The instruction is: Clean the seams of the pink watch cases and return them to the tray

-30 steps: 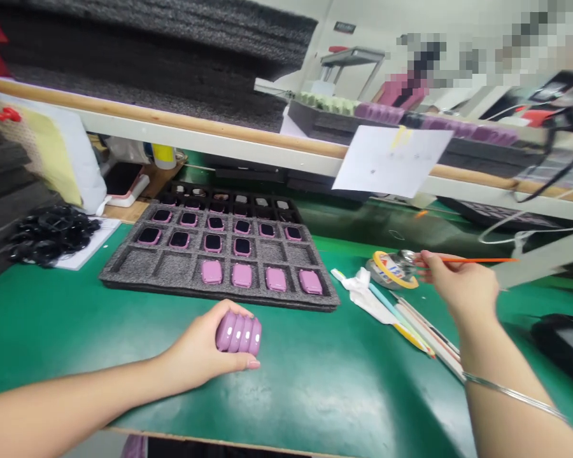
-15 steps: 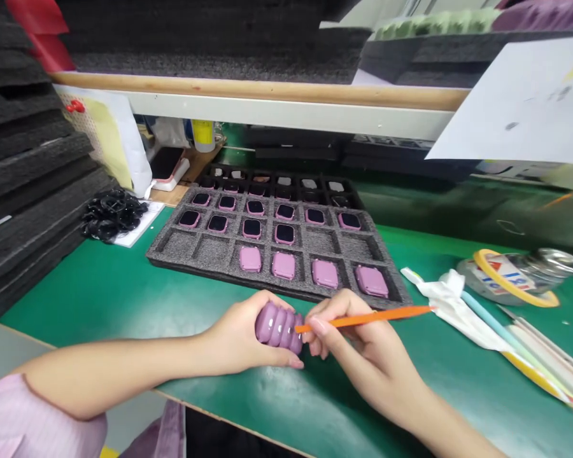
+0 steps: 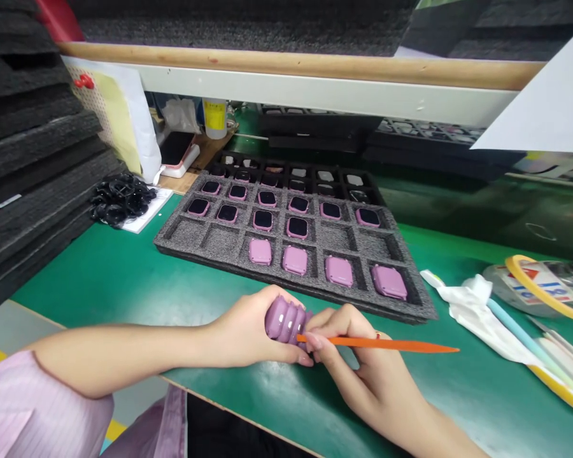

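Note:
My left hand (image 3: pixel 251 331) is closed around a stack of several purple watch cases (image 3: pixel 286 321), held on edge on the green table (image 3: pixel 100 280). My right hand (image 3: pixel 358 362) pinches a thin orange stick (image 3: pixel 386 345), whose near end touches the side of the stack. Just beyond my hands lies a grey foam tray (image 3: pixel 210 238) with pockets. Its front row holds purple cases (image 3: pixel 339 270) face down, and the rows behind hold cases with dark screens (image 3: pixel 262 219).
Black foam sheets (image 3: pixel 23 152) are stacked at the left. A heap of black rings (image 3: pixel 119 197) lies on white paper. At the right are a white cloth (image 3: pixel 472 305), a tape roll (image 3: pixel 544 286) and several sticks (image 3: pixel 554 362). A shelf rail (image 3: pixel 291 67) runs overhead.
My right hand brought the orange stick from the tape roll at the right over to the stack in my left hand. The view has swung left and closer.

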A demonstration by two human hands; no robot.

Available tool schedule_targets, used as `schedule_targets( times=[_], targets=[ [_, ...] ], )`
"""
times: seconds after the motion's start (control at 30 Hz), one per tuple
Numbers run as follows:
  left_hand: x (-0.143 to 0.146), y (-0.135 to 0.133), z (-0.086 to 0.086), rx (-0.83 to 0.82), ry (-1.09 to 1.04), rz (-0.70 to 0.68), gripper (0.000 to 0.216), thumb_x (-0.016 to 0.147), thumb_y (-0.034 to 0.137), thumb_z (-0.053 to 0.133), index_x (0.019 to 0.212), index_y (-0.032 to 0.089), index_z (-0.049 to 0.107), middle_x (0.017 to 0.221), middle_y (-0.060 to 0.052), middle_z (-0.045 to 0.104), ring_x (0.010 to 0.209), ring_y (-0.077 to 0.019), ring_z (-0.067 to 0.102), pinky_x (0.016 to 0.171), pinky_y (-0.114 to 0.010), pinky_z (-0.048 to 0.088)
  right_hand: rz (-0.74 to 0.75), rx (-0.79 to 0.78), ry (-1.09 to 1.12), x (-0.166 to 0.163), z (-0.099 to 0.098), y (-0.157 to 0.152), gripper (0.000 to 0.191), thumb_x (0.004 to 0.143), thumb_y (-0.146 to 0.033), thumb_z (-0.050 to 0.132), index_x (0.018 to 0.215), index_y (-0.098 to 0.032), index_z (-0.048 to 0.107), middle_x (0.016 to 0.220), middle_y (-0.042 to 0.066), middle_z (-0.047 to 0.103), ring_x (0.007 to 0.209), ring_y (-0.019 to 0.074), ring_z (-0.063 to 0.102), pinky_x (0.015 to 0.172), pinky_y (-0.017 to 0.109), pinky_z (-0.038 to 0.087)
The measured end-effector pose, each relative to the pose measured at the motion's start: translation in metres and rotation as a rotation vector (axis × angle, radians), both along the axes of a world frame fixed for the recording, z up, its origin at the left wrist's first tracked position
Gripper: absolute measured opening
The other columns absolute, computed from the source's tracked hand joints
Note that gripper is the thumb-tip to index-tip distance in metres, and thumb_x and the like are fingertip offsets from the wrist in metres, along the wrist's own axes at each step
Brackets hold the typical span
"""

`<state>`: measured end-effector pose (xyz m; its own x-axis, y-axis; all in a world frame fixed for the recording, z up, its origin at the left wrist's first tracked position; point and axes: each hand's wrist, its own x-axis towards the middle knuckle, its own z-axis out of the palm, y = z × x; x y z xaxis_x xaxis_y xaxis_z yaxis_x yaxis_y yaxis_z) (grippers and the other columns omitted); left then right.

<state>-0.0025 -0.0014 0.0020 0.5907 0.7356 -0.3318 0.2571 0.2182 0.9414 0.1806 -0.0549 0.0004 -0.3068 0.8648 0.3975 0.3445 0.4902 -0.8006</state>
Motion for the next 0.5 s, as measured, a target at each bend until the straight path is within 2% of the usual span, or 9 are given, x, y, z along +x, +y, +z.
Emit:
schedule_targets(
  times=[0.5],
  targets=[
    [0.0002, -0.0008, -0.0018, -0.021, 0.001, -0.008, 0.053, 0.058, 0.028, 0.091, 0.100, 0.020, 0.059, 0.091, 0.002, 0.066, 0.082, -0.0156, 0.056, 0.075, -0.030, 0.044, 0.006, -0.004, -0.032, 0.0002, 0.0005, -0.0019, 0.015, 0.099, -0.013, 0.051, 0.088, -0.024, 0.049, 0.076, -0.003, 0.062, 0.067, 0.0083, 0.063, 0.062, 0.018, 0.053]
  ],
)
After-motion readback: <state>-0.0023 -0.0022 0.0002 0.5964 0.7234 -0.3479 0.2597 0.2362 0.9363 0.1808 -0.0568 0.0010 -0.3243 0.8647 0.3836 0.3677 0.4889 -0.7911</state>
